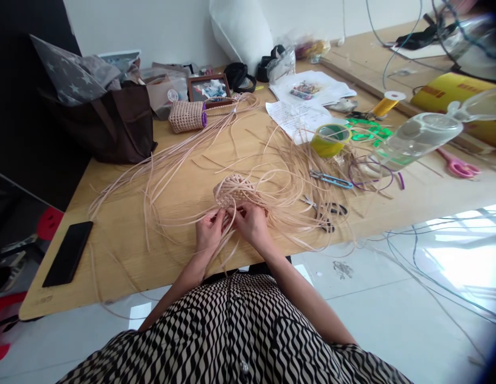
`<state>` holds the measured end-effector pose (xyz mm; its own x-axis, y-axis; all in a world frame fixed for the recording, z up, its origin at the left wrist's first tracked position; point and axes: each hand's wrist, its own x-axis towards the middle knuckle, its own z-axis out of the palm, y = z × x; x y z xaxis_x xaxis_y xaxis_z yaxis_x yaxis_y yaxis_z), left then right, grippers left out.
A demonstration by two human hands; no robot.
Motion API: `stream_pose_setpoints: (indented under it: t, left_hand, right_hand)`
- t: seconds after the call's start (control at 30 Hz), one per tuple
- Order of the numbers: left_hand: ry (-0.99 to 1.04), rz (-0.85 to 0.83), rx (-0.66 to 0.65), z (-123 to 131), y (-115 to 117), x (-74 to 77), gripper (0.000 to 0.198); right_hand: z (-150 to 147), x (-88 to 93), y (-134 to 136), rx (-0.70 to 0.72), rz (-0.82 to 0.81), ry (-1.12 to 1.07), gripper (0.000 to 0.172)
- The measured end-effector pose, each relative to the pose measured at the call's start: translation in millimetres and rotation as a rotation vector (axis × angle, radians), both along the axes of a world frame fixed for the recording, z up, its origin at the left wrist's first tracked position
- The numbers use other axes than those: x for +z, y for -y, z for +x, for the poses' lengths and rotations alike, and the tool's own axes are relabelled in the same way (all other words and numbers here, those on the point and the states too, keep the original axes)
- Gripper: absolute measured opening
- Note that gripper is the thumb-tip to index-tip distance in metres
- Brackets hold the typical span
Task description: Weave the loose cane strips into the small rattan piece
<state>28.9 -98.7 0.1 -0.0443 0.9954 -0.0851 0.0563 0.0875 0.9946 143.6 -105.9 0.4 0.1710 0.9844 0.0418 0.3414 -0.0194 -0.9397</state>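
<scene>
A small woven piece (232, 190) of pale pinkish strips lies near the table's front edge, with many loose strips (288, 184) fanning out around it. At its near edge, my left hand (209, 230) is closed, thumb and fingers pinching a strip. Close beside it, my right hand (252, 223) is closed on the weave's edge and the strips there. The fingertips of both hands almost meet, and the exact strips between them are partly hidden. To the right of my right hand lie black-handled pliers (328, 213) and blue-handled snips (332, 179).
A finished-looking woven case (188, 116) with a purple edge stands at the back left, by a dark bag (108, 122). A phone (68, 253) lies front left. At right are a yellow tape roll (331, 141), a clear bottle (424, 136) and pink scissors (462, 166).
</scene>
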Motion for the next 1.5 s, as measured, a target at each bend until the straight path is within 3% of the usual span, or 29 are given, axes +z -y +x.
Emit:
stream_pose_setpoints:
  t: [0.13, 0.3, 0.47, 0.67, 0.83, 0.97, 1.07, 1.13, 1.33, 1.5]
  left_hand:
    - [0.028, 0.006, 0.055, -0.3, -1.4, -8.4, 0.018]
    - [0.016, 0.014, 0.058, -4.4, -4.7, -14.1, 0.024]
    - [-0.311, 0.142, -0.033, -17.3, 7.8, 3.0, 0.032]
    - [-0.525, 0.512, 0.13, -27.1, 26.7, 28.5, 0.014]
    - [-0.663, 0.792, -0.093, -35.1, 9.2, 32.1, 0.015]
    - [-0.876, 0.768, -0.324, -44.9, -22.3, 22.7, 0.017]
    - [-0.916, 0.607, -0.365, -50.3, -39.1, 16.7, 0.01]
    - [-0.929, 0.59, -0.389, -50.7, -43.0, 15.8, 0.008]
    - [-1.182, 0.963, -0.478, -39.8, -42.9, 16.1, 0.027]
    - [-1.217, 1.047, -0.515, -38.3, -63.2, 1.0, 0.033]
  right_hand:
    - [-4.3, -6.8, -4.2, -0.079, -0.091, -0.13, 0.032]
    - [-9.4, -8.8, -8.9, -0.063, -0.149, -0.422, 0.038]
    - [-6.6, -7.5, -11.1, -0.055, -0.094, -0.235, 0.037]
    - [-6.5, -11.3, -14.1, -0.049, -0.095, -0.163, 0.038]
    - [-5.4, -11.1, -17.6, -0.019, -0.071, -0.121, 0.037]
    - [-3.4, -7.6, -20.4, -0.011, -0.054, -0.02, 0.034]
    - [-3.9, -6.3, -21.7, -0.019, 0.011, 0.115, 0.027]
    - [-4.4, -6.6, -23.0, -0.019, 0.049, 0.204, 0.024]
    - [1.9, -5.7, -35.0, 0.041, 0.035, 0.297, 0.023]
    - [10.7, -1.9, -48.1, 0.152, 0.008, 0.306, 0.026]
